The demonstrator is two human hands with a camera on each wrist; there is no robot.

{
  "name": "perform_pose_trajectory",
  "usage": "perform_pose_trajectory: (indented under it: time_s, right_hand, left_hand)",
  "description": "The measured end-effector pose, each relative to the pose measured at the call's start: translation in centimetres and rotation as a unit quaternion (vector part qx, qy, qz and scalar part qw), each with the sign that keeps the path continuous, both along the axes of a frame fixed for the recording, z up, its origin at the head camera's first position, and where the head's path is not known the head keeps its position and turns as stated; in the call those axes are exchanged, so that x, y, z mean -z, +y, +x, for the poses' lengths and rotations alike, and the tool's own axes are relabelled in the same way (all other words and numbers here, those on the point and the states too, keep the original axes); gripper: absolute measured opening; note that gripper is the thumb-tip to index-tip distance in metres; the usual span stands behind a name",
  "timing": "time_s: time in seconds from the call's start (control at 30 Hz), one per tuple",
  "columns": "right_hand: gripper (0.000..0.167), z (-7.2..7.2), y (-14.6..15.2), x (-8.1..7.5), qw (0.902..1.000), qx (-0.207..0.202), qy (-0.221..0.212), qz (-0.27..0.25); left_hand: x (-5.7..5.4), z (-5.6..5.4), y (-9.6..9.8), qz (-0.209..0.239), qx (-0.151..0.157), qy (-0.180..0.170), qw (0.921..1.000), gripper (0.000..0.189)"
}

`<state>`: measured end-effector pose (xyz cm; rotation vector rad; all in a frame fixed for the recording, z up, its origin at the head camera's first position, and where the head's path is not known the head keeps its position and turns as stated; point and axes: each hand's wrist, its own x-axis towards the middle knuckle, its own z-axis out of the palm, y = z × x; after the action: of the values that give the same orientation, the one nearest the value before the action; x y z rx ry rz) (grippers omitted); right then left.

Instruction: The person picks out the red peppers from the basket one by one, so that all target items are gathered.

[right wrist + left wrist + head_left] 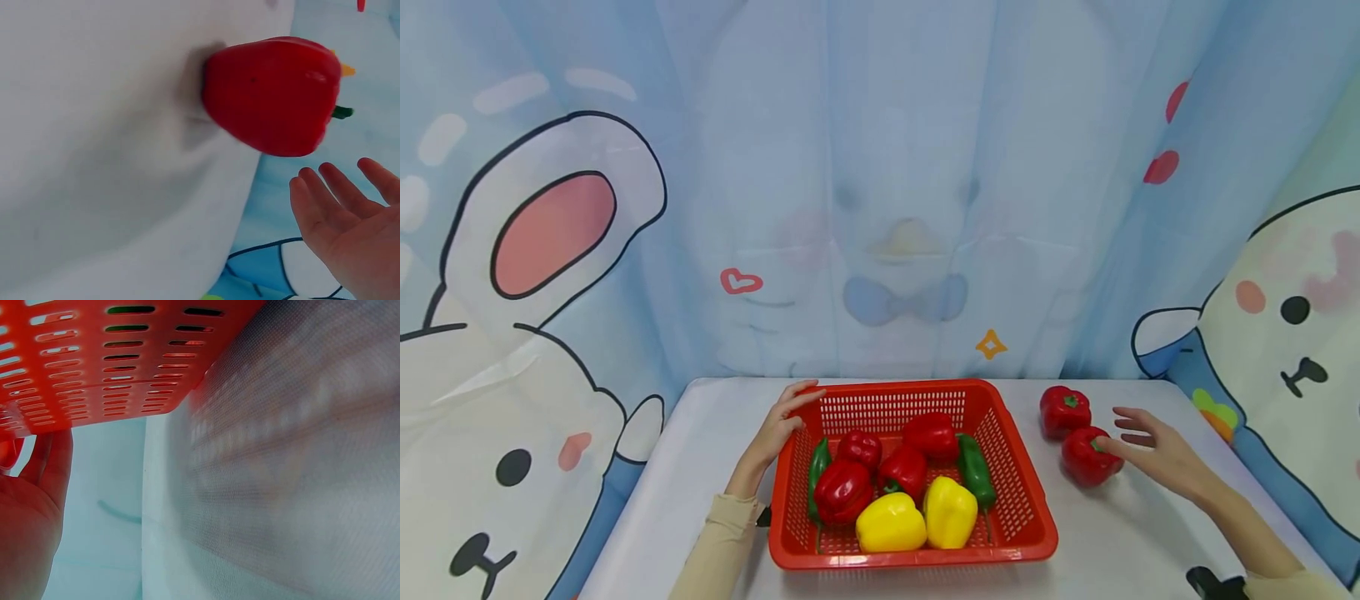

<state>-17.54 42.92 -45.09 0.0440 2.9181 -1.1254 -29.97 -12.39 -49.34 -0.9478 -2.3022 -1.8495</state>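
Observation:
A red plastic basket [917, 557] holds several bell peppers: red ones, two yellow ones [891, 523], and two long green peppers [976, 471]. My left hand [775, 433] grips the basket's rim at its back left corner; in the left wrist view, part of that hand [31, 519] lies beside the perforated wall. To the right of the basket, two red bell peppers stand on the table, one farther back [1065, 412] and one nearer [1088, 460]. My right hand [1165, 458] hovers just right of the nearer pepper [275, 94], fingers spread and holding nothing.
A white-covered table [730, 400] carries everything. Behind it hangs a blue curtain [910, 125] with cartoon animals, close to the table's back edge. The two loose peppers stand between the basket and the table's right edge.

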Motion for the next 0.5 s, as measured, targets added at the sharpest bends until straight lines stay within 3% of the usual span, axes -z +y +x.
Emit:
perform_pose_trajectory:
  time_s: [0.27, 0.4, 0.5]
  right_hand:
    - [0.082, -0.8, -2.8, -2.4, 0.9983, -0.036, 0.047, 0.004]
    - [0.082, -1.5, -4.5, -3.5, 0.9974, -0.054, 0.048, -0.001]
    - [0.08, -2.1, -5.5, -4.0, 0.997, -0.064, 0.043, 0.006]
  left_hand:
    - [1.3, -0.9, -0.4, 0.007, -0.007, 0.006, 0.9999, 0.057]
    - [1.1, -0.8, -0.3, 0.004, -0.006, 0.008, 0.9999, 0.056]
    - [0.3, -0.2, -0.1, -0.001, -0.006, 0.007, 1.0, 0.055]
